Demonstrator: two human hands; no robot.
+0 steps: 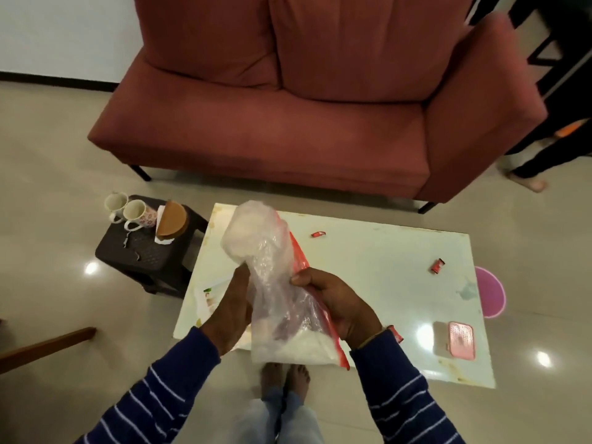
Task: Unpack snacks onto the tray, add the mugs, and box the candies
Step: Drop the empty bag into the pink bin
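Observation:
I hold a clear zip bag [282, 315] with a red seal strip above the near left part of the white low table [368, 270]. My left hand [229, 312] grips its left side, and a bubble-wrapped bundle [253, 235] sticks out of the top. My right hand [336, 302] pinches the red seal edge. Red wrapped candies lie on the table: one far [318, 234], one right [437, 266], one by my right wrist [396, 334]. A pink lidded box [461, 339] sits near the right front corner. Two mugs [126, 209] stand on a dark stool [150, 251].
A red sofa [288, 116] stands behind the table. A brown round thing on white paper [171, 222] leans on the stool. A pink round object [490, 296] lies on the floor right of the table. Another person's feet [528, 181] are at far right. A wooden leg [45, 347] is at left.

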